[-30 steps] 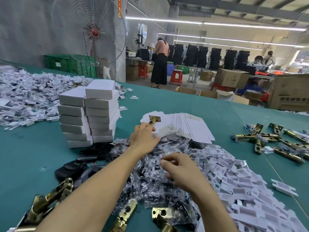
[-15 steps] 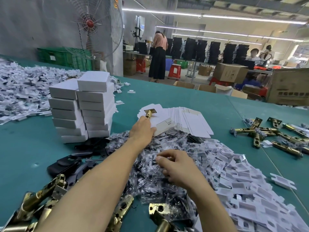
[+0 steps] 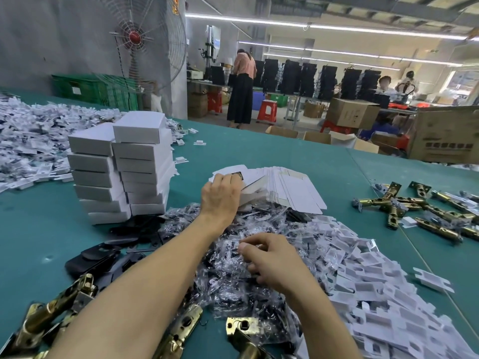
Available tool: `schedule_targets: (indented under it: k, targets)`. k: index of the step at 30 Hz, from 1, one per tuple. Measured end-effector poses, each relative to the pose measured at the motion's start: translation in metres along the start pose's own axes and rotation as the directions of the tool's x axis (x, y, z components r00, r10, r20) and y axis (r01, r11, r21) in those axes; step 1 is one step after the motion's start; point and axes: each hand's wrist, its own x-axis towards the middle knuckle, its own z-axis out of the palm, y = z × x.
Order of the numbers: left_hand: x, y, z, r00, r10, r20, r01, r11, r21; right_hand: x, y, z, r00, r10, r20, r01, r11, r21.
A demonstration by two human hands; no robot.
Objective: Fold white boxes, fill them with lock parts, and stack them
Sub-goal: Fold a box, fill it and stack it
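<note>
My left hand (image 3: 221, 196) reaches over the pile of small clear bags and grips a brass latch (image 3: 239, 175), whose tip shows above the knuckles against the fanned flat white box blanks (image 3: 290, 189). My right hand (image 3: 272, 260) has its fingers curled and pinches at the clear plastic bags of black parts (image 3: 233, 278); what it holds is hidden. Two stacks of folded white boxes (image 3: 124, 164) stand to the left of the blanks. Brass latches (image 3: 414, 211) lie at the right, and more brass latches (image 3: 51, 312) lie at the near left.
White card inserts (image 3: 388, 294) spread at the near right, and another heap of white card inserts (image 3: 28, 141) covers the far left of the green table (image 3: 31, 242). Black plates (image 3: 98, 257) lie left of my forearm. Cardboard cartons (image 3: 445, 136) stand beyond the far edge.
My left hand has moved the latch down onto the box blanks, so less of it shows. My right hand stays on the bag pile, shifting only a little.
</note>
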Motion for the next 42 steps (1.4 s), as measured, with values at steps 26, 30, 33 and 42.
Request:
schedule_targets:
  k: [26,30,33,42]
  targets:
    - [-0.056,-0.002,-0.096,0.844,0.5,-0.195,-0.537,0.799,-0.27,-0.007,-0.024,-0.042,0.866,-0.044,-0.499,0.225,0.924,0.308]
    - [-0.057,-0.009,-0.115,0.893,0.449,-0.007,-0.441,0.874,-0.203,-0.019,-0.036,-0.045,0.957,-0.168,-0.236,0.224,0.945,0.237]
    - [-0.065,-0.015,-0.121,0.898,0.421,0.124,-0.396,0.899,-0.185,-0.023,-0.036,-0.044,0.973,-0.214,-0.084,0.225,0.962,0.157]
    - [-0.076,-0.009,-0.125,0.897,0.382,0.223,-0.32,0.909,-0.268,-0.023,-0.029,-0.041,0.997,-0.074,0.021,0.064,0.954,0.292]
